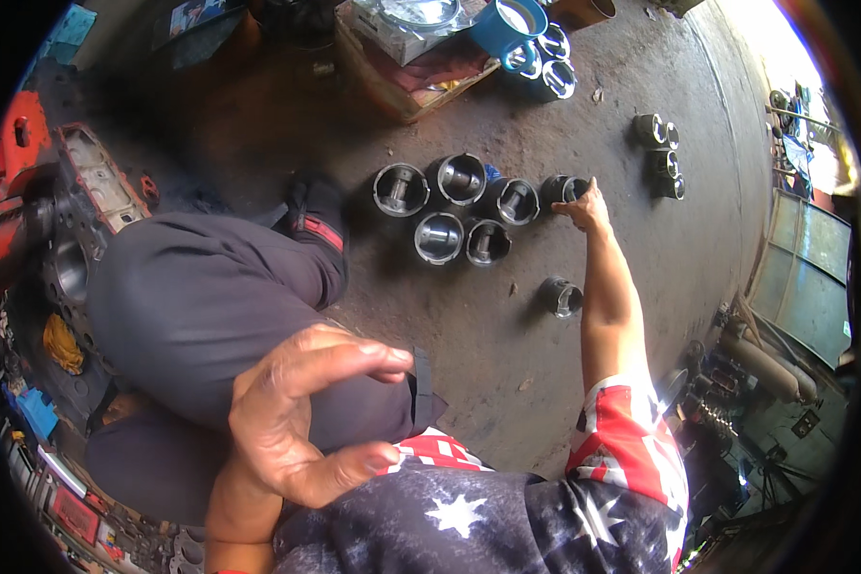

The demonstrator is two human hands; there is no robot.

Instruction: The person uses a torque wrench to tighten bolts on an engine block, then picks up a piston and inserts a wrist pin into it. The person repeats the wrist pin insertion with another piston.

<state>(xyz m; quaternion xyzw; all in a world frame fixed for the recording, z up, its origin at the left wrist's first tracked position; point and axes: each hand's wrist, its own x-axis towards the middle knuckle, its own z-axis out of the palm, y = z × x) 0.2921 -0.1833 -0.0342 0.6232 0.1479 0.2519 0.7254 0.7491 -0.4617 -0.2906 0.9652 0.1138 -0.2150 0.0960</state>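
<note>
My right arm is stretched out over the dark floor, and my right hand (585,208) has its thumb and fingers around the near side of a metal piston (557,187). Just left of it stands a group of several pistons (461,180), their hollow ends up and pin bores showing. Another single piston (562,298) lies nearer, beside my right forearm. My left hand (292,411) is raised over my lap, holding nothing, with its fingers curved and its thumb well apart from them.
A blue mug (507,27) stands on a worn box (378,81) at the back, with more pistons (557,79) beside it. Another piston cluster (667,158) sits far right. An engine block (72,268) and red metal part (19,143) are at left, a grey cylinder (761,364) at right.
</note>
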